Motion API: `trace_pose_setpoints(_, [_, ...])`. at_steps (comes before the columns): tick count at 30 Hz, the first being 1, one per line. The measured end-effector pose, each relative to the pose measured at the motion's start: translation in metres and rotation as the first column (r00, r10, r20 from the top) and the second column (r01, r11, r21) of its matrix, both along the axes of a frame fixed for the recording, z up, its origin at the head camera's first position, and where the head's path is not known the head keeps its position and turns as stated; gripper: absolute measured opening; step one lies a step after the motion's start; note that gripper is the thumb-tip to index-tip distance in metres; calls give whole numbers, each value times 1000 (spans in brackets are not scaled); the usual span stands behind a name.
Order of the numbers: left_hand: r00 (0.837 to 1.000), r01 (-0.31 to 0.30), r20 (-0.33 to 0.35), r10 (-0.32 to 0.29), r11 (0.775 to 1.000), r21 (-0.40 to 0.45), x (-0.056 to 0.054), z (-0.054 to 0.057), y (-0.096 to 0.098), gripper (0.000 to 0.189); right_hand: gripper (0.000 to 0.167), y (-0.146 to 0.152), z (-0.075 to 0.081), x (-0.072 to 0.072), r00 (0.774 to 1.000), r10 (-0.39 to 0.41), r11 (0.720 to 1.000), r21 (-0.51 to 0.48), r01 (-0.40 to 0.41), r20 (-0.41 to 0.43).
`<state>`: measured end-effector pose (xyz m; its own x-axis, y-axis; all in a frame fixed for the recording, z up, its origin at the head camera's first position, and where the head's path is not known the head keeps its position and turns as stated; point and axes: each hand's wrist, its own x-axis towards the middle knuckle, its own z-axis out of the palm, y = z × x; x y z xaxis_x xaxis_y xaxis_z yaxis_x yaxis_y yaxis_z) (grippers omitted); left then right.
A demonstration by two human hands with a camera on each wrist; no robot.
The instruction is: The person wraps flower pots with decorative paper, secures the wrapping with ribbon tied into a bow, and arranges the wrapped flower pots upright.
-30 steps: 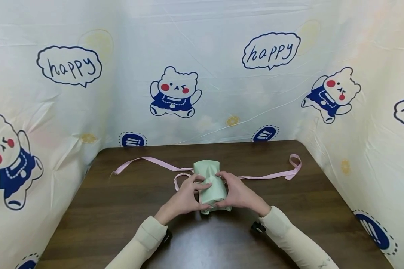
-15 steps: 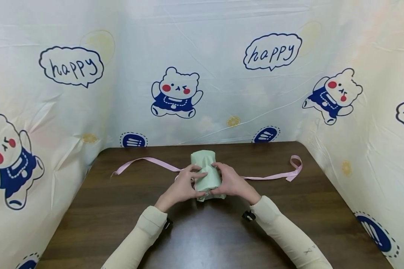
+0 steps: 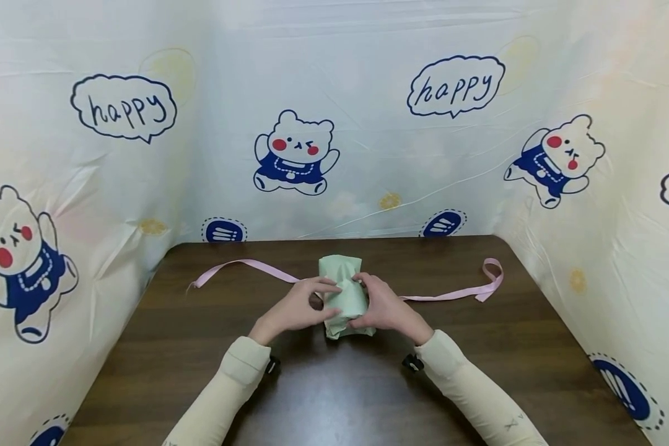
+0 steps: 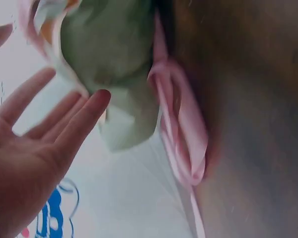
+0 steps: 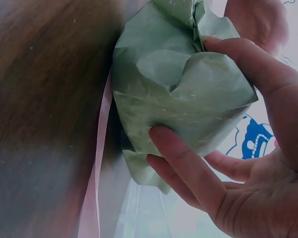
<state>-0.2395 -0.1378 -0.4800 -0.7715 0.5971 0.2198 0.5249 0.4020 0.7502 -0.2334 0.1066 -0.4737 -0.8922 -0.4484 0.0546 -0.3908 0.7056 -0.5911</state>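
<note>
A pale green wrapped package (image 3: 345, 302), its paper creased and folded, lies in the middle of the table. My right hand (image 3: 389, 306) holds its right side, thumb toward the near end and fingers along the flank. The right wrist view shows those fingers curved against the crumpled green paper (image 5: 188, 106). On the other side, my left hand (image 3: 297, 306) has its fingers extended and spread beside the package, fingertips right at its edge. A pink ribbon (image 3: 259, 266) runs out from under the package to both sides, with a loop (image 4: 186, 124) beside it in the left wrist view.
The ribbon's right end (image 3: 493, 282) curls on the dark wooden table (image 3: 173, 347). A pale curtain (image 3: 368, 80) printed with bears and the word "happy" surrounds the table at the back and sides.
Both hands shift the package away from the body, then slightly back toward it. The left hand loosens and draws a little left. The ribbon loop on the left becomes hidden in the head view.
</note>
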Motion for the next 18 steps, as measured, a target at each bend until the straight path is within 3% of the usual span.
trace_pose_setpoints(2, [1000,10,15,-10,999,31,-8,3,-9,35,98,0,-1,-1,1000,1,1000,5,-1,-7])
trace_pose_setpoints(5, [1000,-17,-18,18,999,40,-26,4,-27,26,99,-1,0,-3,1000,-4,1000,0,4,-6])
trace_pose_setpoints(9, [991,-117,-71,113,991,-62,-52,3,-59,27,99,-2,0,-4,1000,-11,1000,6,11,6])
trace_pose_setpoints(11, [987,-158,-48,152,977,-144,-66,1,-74,31,100,-1,0,-4,1000,-15,1000,15,14,15])
trace_pose_setpoints(15, [971,-227,8,239,929,-291,-92,-7,-97,39,100,0,3,-3,999,-30,999,22,30,29])
trace_pose_setpoints(18, [936,-330,-20,351,860,-390,-106,-13,-113,44,100,0,5,-3,999,-30,999,20,29,36])
